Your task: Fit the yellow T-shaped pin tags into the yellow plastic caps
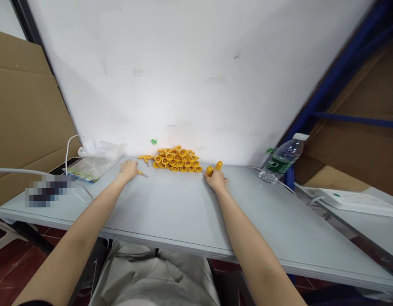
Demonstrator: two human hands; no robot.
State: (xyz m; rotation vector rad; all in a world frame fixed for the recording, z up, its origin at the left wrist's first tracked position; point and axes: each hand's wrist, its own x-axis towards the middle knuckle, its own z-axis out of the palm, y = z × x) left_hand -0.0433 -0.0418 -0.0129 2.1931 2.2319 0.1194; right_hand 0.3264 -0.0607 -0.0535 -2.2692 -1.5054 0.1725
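Note:
My left hand (128,171) is closed around a yellow-handled corkscrew (142,174), whose metal spiral sticks out to the right just above the table. Beside it, a second yellow corkscrew (145,158) with a T-shaped handle lies with its spiral exposed. In the middle, a stacked pile of yellow corkscrews (177,161) sits against the wall, round open ends facing me. To the right of the pile, my right hand (218,180) has its fingers closed at a yellow tubular piece (209,171). Another yellow piece (219,165) shows just behind those fingers, which hide part of both.
A clear water bottle (282,159) leans at the right by the blue frame. Farther right lies a white power strip (358,202). Plastic bags (96,165) and white cables are at the left, near a cardboard sheet (24,119). The white wall (190,85) borders the table's back.

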